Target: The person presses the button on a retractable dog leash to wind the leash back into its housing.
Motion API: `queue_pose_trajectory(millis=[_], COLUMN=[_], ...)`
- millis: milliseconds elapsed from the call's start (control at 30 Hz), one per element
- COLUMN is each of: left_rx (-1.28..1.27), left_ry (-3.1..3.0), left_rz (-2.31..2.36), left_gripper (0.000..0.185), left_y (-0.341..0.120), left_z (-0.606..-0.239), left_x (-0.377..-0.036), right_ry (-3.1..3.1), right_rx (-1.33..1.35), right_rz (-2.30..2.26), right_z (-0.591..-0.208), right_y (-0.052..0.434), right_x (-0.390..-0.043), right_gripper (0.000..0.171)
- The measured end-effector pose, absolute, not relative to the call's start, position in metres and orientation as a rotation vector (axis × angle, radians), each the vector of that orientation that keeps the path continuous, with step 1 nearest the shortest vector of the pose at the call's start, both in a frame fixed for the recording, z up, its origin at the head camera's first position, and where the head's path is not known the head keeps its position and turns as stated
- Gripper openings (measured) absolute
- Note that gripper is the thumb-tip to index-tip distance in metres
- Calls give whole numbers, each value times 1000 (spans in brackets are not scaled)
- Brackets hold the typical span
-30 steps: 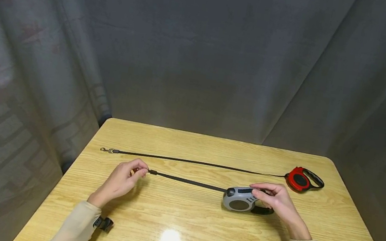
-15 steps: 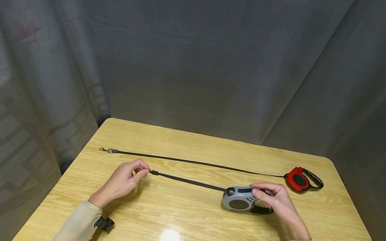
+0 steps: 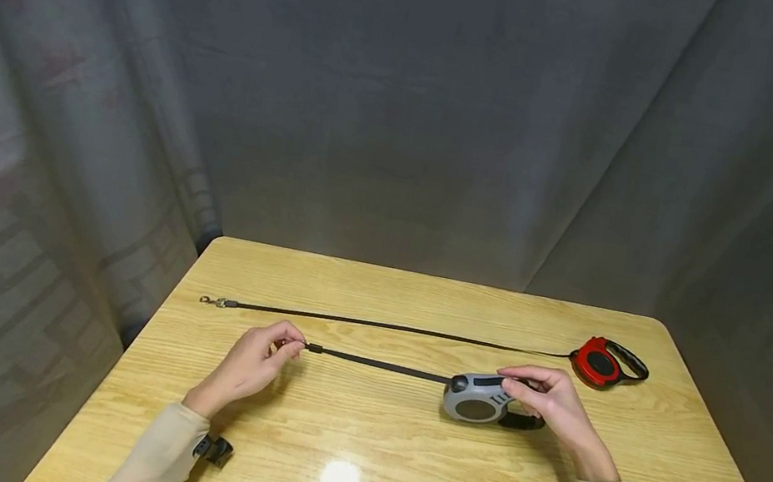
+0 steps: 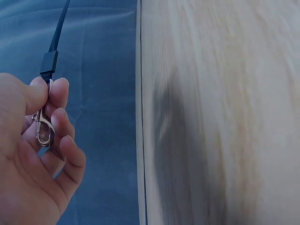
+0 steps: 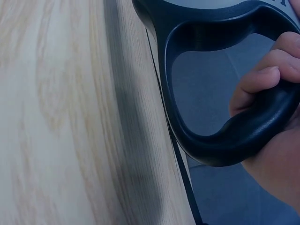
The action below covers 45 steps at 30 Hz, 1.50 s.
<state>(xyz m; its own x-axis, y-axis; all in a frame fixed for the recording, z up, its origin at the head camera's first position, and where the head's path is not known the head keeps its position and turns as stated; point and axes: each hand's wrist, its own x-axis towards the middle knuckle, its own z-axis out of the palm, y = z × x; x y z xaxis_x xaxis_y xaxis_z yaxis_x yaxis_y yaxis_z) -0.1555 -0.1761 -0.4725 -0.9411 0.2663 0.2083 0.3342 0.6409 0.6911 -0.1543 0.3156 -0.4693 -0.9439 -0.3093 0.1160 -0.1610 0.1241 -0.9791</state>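
A grey and black retractable dog leash (image 3: 474,407) is held over the wooden table by my right hand (image 3: 556,404), whose fingers curl round its black loop handle (image 5: 215,147). From the casing a black strap (image 3: 382,365) runs taut to the left. At its far end my left hand (image 3: 252,359) pinches the metal snap hook (image 4: 45,133) between thumb and forefinger. In the left wrist view the hook hangs along the palm, its other fingers loosely bent. Most of the hook is hidden by the fingers in the head view.
Behind lies a red retractable leash (image 3: 596,361), its handle to the right. Its strap (image 3: 381,325) stretches straight across the table (image 3: 394,478) to a snap hook (image 3: 213,301) at the left. Grey curtains (image 3: 407,109) surround the table's back and sides.
My left hand has shifted slightly right, toward the casing, with the snap hook, and the visible strap is a little shorter. The right hand has barely moved, a touch to the left.
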Motion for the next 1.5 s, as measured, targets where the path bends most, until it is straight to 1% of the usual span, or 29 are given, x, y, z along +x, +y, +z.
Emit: queue_pose_trajectory(millis=[300, 933, 1367, 1500], left_rx=[-522, -534, -529, -530], left_ry=[-2756, -2759, -2780, -2779], left_rz=[-1182, -1195, -1193, -1196], left_gripper=[9, 7, 7, 6], left_y=[-176, -171, -168, -167], left_z=[-472, -475, -475, -474], left_x=[-155, -155, -155, -155], right_ry=[2227, 2225, 2207, 2210], right_rx=[-498, -538, -511, -500], right_rz=[-1969, -1961, -1976, -1970], right_z=[-471, -472, -473, -473], right_y=[313, 307, 301, 298], right_x=[-156, -158, -159, -159], right_gripper=[21, 20, 18, 21])
